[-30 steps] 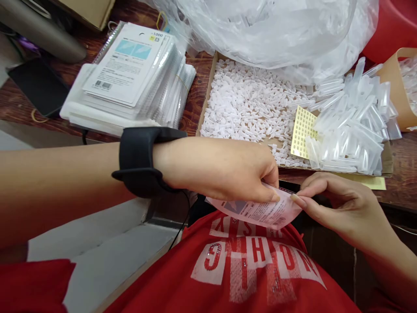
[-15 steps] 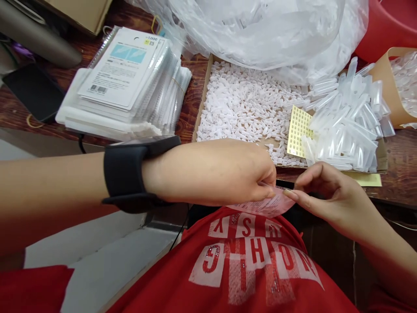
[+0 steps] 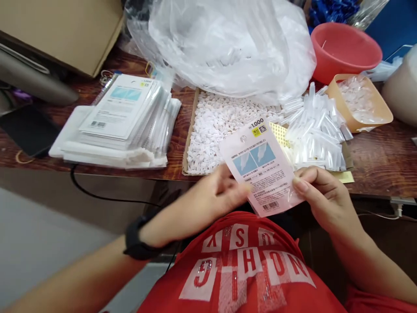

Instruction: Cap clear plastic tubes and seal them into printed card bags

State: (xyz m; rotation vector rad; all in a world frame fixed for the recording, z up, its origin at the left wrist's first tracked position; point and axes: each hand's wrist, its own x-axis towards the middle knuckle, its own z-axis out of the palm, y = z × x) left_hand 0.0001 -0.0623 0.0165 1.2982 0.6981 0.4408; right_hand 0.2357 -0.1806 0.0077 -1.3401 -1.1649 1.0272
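Packet (image 3: 263, 174) looked light, bendy, prob. slick, so I favoured edges: R grip (image 3: 327, 202) pinched one, L grip (image 3: 203, 198) too blurred to tell.

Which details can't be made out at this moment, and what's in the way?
All in the head view:
- Packet, far side: turned away from the camera.
- Packet's smallest print: too small to read.
- Left hand, exact grip: motion blur.
- Right hand, some fingertips: behind the packet.
- Yellow sheet, full extent: packet and clear tubes cover it.
- Plastic bag, top: cut off by the upper edge.
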